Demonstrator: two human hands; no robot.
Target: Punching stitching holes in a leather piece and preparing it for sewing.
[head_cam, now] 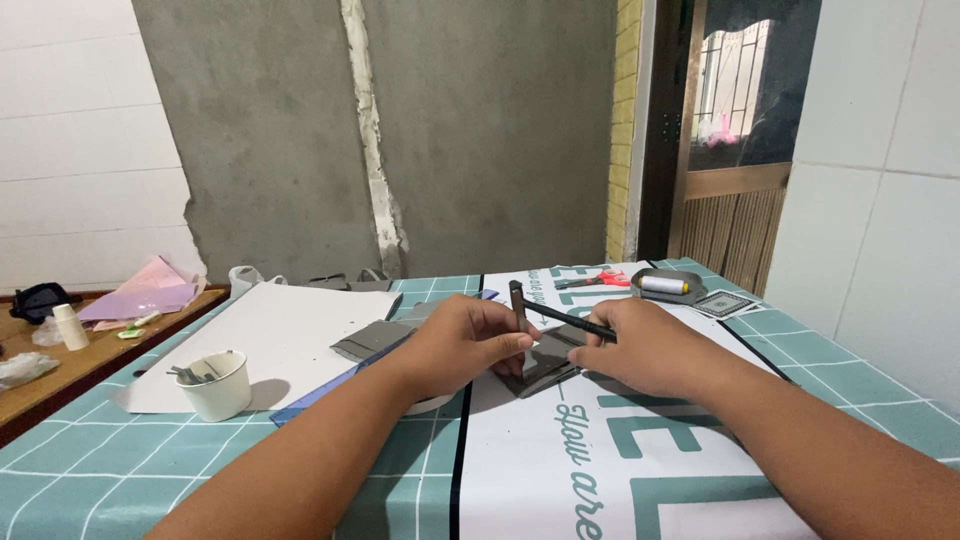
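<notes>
My left hand (462, 345) presses down on a folded piece of dark grey card (548, 362) in the middle of the table and pinches a small upright dark piece (517, 300) at its top. My right hand (645, 348) rests on the right side of the same card and holds a thin black pen (565, 319), which points left toward the upright piece. More grey card (372, 338) lies just left of my left hand. A blue ruler (318, 396) runs under my left forearm.
A white cup (217, 385) with small metal things stands on a large white sheet (270, 340) at the left. Red-handled scissors (597, 281), a round tin with a thread spool (665, 286) and a card pack (728, 303) lie at the back right. A wooden bench (60, 365) holds pink paper (150, 290).
</notes>
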